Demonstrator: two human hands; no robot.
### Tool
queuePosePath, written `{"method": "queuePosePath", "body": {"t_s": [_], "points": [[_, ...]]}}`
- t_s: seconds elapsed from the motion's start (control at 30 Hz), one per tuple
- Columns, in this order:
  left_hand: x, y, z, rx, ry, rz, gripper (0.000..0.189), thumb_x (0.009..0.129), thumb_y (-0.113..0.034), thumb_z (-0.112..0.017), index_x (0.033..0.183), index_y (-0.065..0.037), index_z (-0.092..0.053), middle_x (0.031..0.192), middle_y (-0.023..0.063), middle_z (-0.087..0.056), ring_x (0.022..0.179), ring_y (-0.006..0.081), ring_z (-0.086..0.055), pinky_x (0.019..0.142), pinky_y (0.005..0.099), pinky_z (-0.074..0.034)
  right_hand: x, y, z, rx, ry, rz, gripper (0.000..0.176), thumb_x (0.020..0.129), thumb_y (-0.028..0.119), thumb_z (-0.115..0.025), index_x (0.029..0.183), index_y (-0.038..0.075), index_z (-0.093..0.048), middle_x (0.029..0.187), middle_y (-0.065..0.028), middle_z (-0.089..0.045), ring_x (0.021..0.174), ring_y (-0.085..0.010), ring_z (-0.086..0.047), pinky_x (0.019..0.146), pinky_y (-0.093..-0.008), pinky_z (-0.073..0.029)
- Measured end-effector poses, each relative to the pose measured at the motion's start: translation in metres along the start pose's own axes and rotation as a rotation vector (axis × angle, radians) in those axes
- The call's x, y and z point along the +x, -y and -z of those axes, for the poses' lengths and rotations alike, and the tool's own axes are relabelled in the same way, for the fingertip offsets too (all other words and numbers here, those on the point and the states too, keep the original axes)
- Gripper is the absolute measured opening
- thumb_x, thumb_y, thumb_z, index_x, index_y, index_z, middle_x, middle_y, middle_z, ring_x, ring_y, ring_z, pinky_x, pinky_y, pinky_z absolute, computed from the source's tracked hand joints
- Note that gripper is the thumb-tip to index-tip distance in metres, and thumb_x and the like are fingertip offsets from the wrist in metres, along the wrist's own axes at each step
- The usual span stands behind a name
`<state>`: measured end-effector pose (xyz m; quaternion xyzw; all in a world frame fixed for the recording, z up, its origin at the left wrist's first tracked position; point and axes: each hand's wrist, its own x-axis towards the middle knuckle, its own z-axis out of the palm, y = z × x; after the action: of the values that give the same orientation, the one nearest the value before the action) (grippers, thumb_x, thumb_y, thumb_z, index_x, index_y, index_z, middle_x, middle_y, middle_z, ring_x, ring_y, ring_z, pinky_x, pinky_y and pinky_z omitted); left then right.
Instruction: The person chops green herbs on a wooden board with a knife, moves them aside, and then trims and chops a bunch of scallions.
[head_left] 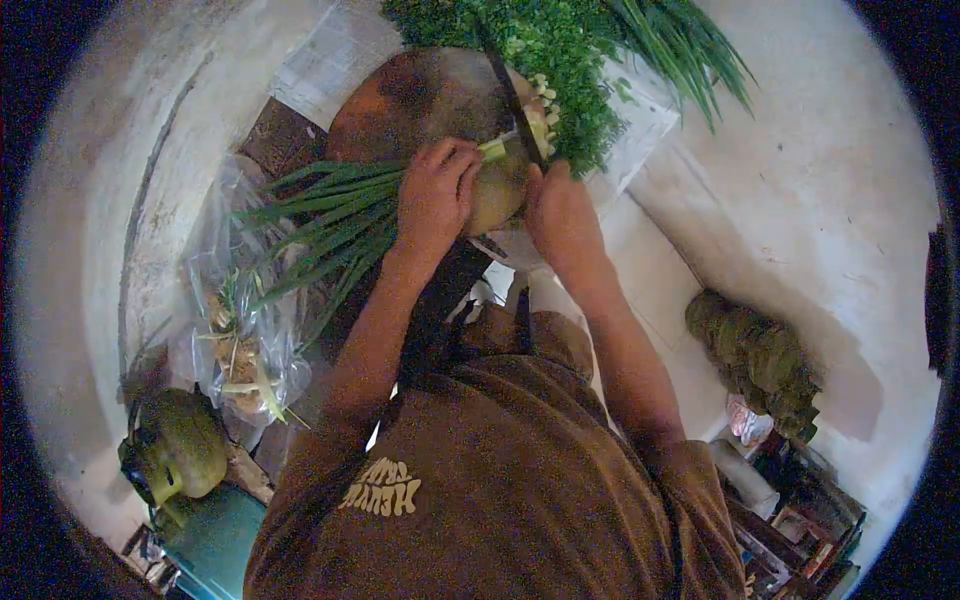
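My left hand (435, 195) is closed around a bunch of green onions (345, 205), pressing it on a round wooden chopping board (400, 100). The long green leaves fan out to the left past the board's edge, and the pale stalk ends point right. My right hand (565, 215) grips a knife (512, 95) by its handle, which the fingers mostly hide. Its dark blade lies across the stalk ends, pointing away from me. Small pale cut pieces (545, 90) lie just right of the blade, beside a heap of chopped greens (580, 115).
More whole green onions (690, 50) lie at the upper right, over white paper (650, 115). To the left are a clear plastic bag (225, 200) with root-like scraps and a green gourd-like thing (190, 440). A dark brownish clump (750, 345) sits on the right.
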<state>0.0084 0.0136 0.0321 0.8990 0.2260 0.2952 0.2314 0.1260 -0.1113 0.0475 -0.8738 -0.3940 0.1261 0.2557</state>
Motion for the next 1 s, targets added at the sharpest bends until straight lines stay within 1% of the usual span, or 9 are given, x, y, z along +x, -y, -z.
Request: {"method": "queuePosePath", "body": {"t_s": [0.13, 0.23, 0.33, 0.43, 0.53, 0.7, 0.83, 0.93, 1.0], "points": [[0.001, 0.003, -0.002, 0.001, 0.005, -0.01, 0.016, 0.085, -0.011, -0.062, 0.098, -0.004, -0.065, 0.103, 0.0126, -0.062, 0.096, 0.0356, -0.058, 0.086, 0.0439, -0.048, 0.011, -0.002, 0.012, 0.025, -0.014, 0.063, 0.033, 0.1, 0.026, -0.047, 0.091, -0.006, -0.05, 0.078, -0.0337, -0.059, 0.073, -0.052, -0.058, 0.068, -0.0579, -0.046], [0.001, 0.002, -0.002, 0.008, -0.017, 0.0, 0.017, 0.085, -0.011, -0.062, 0.1, -0.004, -0.065, 0.103, 0.0129, -0.062, 0.097, 0.0362, -0.058, 0.086, 0.044, -0.049, -0.001, 0.008, 0.028, 0.107, 0.064, -0.015, 0.032, 0.1, 0.025, -0.047, 0.093, -0.006, -0.05, 0.081, -0.034, -0.059, 0.076, -0.0531, -0.055, 0.071, -0.0581, -0.044], [0.001, 0.001, -0.002, -0.021, -0.017, 0.016, 0.018, 0.084, -0.012, -0.062, 0.1, -0.004, -0.066, 0.103, 0.0129, -0.063, 0.098, 0.0367, -0.059, 0.085, 0.044, -0.05, -0.022, 0.009, 0.03, 0.041, 0.026, 0.081, 0.03, 0.1, 0.023, -0.046, 0.093, -0.006, -0.05, 0.081, -0.0343, -0.059, 0.08, -0.0537, -0.056, 0.072, -0.0582, -0.044], [0.0, 0.001, -0.003, -0.028, -0.018, 0.031, 0.017, 0.084, -0.012, -0.063, 0.099, -0.004, -0.066, 0.103, 0.0125, -0.063, 0.097, 0.0368, -0.059, 0.085, 0.0439, -0.05, -0.028, 0.01, 0.025, 0.093, 0.026, 0.086, 0.027, 0.1, 0.021, -0.046, 0.093, -0.006, -0.049, 0.079, -0.0347, -0.059, 0.078, -0.0545, -0.057, 0.07, -0.0593, -0.044], [0.002, 0.003, -0.006, -0.045, 0.006, 0.048, 0.017, 0.084, -0.012, -0.063, 0.099, -0.004, -0.066, 0.103, 0.0119, -0.064, 0.096, 0.0362, -0.059, 0.084, 0.0432, -0.05, -0.025, 0.009, 0.014, 0.19, 0.11, 0.015, 0.026, 0.1, 0.02, -0.046, 0.094, -0.006, -0.048, 0.078, -0.0356, -0.059, 0.076, -0.0548, -0.058, 0.066, -0.06, -0.044], [-0.001, 0.002, -0.006, -0.038, 0.01, 0.038, 0.016, 0.084, -0.011, -0.064, 0.098, -0.004, -0.066, 0.101, 0.0114, -0.063, 0.095, 0.0352, -0.059, 0.084, 0.0425, -0.05, -0.006, 0.008, 0.009, 0.09, 0.108, -0.037, 0.026, 0.1, 0.02, -0.046, 0.094, -0.006, -0.048, 0.076, -0.0354, -0.059, 0.076, -0.0523, -0.059, 0.064, -0.0592, -0.044], [0.003, -0.003, -0.001, -0.044, 0.005, 0.068, 0.015, 0.083, -0.01, -0.064, 0.097, -0.004, -0.066, 0.1, 0.0117, -0.063, 0.095, 0.0355, -0.059, 0.084, 0.043, -0.05, -0.006, -0.008, 0.035, 0.084, 0.048, 0.113, 0.025, 0.1, 0.019, -0.047, 0.094, -0.005, -0.047, 0.072, -0.0328, -0.059, 0.072, -0.0514, -0.059, 0.061, -0.0577, -0.045], [0.002, -0.001, -0.004, -0.039, -0.017, 0.045, 0.014, 0.083, -0.009, -0.064, 0.096, -0.004, -0.066, 0.1, 0.0113, -0.063, 0.095, 0.0349, -0.059, 0.083, 0.0426, -0.05, -0.039, -0.013, 0.06, -0.005, 0.144, 0.084, 0.033, 0.1, 0.027, -0.045, 0.1, -0.005, -0.047, 0.077, -0.0327, -0.062, 0.073, -0.0516, -0.061, 0.064, -0.0576, -0.05], [0.002, 0.003, -0.006, -0.02, -0.037, 0.028, 0.013, 0.083, -0.009, -0.064, 0.095, -0.004, -0.066, 0.1, 0.011, -0.063, 0.095, 0.0343, -0.059, 0.083, 0.0423, -0.05, -0.062, -0.012, 0.073, -0.005, 0.28, -0.07, 0.031, 0.1, 0.026, -0.045, 0.097, -0.004, -0.045, 0.076, -0.0328, -0.062, 0.072, -0.0516, -0.061, 0.064, -0.0581, -0.049]]}}
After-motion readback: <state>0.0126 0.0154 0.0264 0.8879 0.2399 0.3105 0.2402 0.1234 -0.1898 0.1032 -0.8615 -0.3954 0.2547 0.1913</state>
